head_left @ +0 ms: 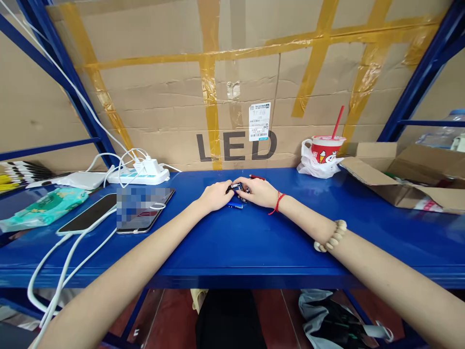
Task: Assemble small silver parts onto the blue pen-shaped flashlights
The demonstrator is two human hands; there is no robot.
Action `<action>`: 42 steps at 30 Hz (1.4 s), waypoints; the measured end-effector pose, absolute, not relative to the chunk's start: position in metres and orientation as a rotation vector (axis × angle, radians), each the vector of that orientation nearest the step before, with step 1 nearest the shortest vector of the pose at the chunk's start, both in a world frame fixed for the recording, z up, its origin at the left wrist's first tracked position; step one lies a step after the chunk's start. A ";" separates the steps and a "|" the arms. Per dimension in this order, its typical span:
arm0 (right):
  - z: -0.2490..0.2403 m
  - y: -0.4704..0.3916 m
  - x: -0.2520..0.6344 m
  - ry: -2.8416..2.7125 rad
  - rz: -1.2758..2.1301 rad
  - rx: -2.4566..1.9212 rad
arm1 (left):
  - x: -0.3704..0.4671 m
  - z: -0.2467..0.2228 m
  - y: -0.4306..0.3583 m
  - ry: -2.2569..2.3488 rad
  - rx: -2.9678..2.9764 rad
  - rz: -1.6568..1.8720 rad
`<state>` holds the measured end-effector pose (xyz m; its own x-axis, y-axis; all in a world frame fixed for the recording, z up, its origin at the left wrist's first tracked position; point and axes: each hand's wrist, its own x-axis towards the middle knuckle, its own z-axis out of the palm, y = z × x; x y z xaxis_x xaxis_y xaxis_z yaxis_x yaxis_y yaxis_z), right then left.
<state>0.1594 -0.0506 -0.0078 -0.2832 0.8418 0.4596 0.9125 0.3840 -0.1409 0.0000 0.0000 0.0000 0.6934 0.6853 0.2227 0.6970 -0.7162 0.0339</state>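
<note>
My left hand [217, 196] and my right hand [262, 192] meet over the middle of the blue table [218, 242]. Both are closed, their fingertips pinching a small black object with pale lettering [235, 186]; its kind is too small to tell. Under the right fingers lie small dark and silvery pieces [244, 195], partly hidden. Just in front of the fingers rests a small blue stick-like piece [235, 206]. Behind the right hand a red piece [257, 177] shows in part. The right arm wears a red string and a beaded bracelet [330, 236].
On the left are two phones [89, 213] [145, 218] with white cables, a power strip [163, 177] and a teal packet [45, 206]. To the right stand a red cup with a straw [325, 148] and an open cardboard box [385, 186]. Taped cardboard [145, 106] closes off the back.
</note>
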 end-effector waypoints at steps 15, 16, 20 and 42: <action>-0.003 -0.055 0.155 -2.198 -0.165 -1.538 | -0.003 0.000 -0.001 -1.114 -2.880 -0.401; -0.003 -0.055 0.155 -2.197 -0.164 -1.538 | -0.003 0.000 0.000 -1.114 -2.880 -0.402; -0.003 -0.055 0.155 -2.195 -0.152 -1.551 | -0.003 -0.001 0.000 -1.109 -2.878 -0.399; -0.003 -0.052 0.156 -2.079 -0.188 -1.363 | 0.000 -0.002 -0.003 -1.188 -2.876 -0.463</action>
